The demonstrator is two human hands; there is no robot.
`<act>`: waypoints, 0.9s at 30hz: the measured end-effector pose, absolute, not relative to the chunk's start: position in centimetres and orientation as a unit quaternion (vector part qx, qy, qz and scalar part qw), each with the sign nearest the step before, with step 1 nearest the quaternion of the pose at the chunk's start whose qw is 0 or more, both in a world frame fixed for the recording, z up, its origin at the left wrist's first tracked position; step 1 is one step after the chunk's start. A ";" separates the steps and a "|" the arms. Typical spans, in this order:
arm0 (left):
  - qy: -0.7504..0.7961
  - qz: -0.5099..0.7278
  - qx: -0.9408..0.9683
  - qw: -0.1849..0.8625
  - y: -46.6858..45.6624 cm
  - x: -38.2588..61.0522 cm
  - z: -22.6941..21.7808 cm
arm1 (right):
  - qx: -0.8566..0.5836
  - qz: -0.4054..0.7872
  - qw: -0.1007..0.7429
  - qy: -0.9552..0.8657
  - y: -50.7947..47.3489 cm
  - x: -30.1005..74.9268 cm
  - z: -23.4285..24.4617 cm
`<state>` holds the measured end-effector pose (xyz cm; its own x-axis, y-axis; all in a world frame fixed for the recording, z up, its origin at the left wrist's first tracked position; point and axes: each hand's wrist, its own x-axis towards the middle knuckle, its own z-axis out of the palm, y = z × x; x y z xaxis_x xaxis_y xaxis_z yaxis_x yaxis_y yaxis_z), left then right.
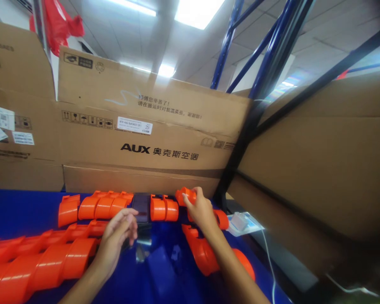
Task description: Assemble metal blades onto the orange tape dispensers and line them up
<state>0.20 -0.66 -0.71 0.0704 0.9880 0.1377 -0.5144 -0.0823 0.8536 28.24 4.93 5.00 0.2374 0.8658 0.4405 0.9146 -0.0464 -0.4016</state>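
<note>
My right hand [201,209] grips an orange curved plastic piece [185,196] between thumb and fingers, near the back of the blue table. Beside it stands a pair of similar orange pieces [164,209]. My left hand [118,230] is loosely curled with its fingers partly apart, and nothing shows in it. It hovers in front of a dark flat box [141,207]. To its left lie nested rows of orange curved pieces [47,266], with a shorter row [106,205] behind them. More orange pieces [204,255] lie under my right forearm, which partly hides them.
A cardboard wall [164,139] with printed text closes off the back. A dark upright post [234,173] stands at the right, near a white adapter [240,221] and its white cable [269,253]. The table surface [164,270] is blue.
</note>
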 end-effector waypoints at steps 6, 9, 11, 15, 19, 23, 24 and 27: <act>0.293 0.609 0.407 0.614 -0.8 0.2 -0.6 | -0.716 -0.026 0.251 -0.651 5.3 28.2 4.2; 0.292 0.613 0.407 0.611 -0.7 0.2 -0.6 | -0.721 -0.022 0.224 -0.656 5.6 28.4 4.4; 0.292 0.615 0.406 0.610 -0.7 0.2 -0.5 | -0.730 -0.023 0.207 -0.651 5.8 28.9 4.8; 0.298 0.612 0.400 0.614 -0.8 0.2 -0.4 | -0.763 -0.026 0.170 -0.623 6.0 30.5 5.9; 0.304 0.607 0.395 0.619 -0.9 0.2 -0.3 | -0.785 -0.003 0.134 -0.604 5.8 31.3 6.4; 0.293 0.610 0.399 0.619 -1.0 0.2 -0.2 | -0.781 -0.003 0.132 -0.610 5.3 30.6 6.4; 0.291 0.612 0.400 0.617 -1.0 0.2 -0.2 | -0.780 -0.009 0.138 -0.610 5.2 30.3 6.5; 0.289 0.613 0.402 0.616 -1.0 0.3 -0.2 | -0.778 -0.036 0.160 -0.606 4.9 29.9 7.2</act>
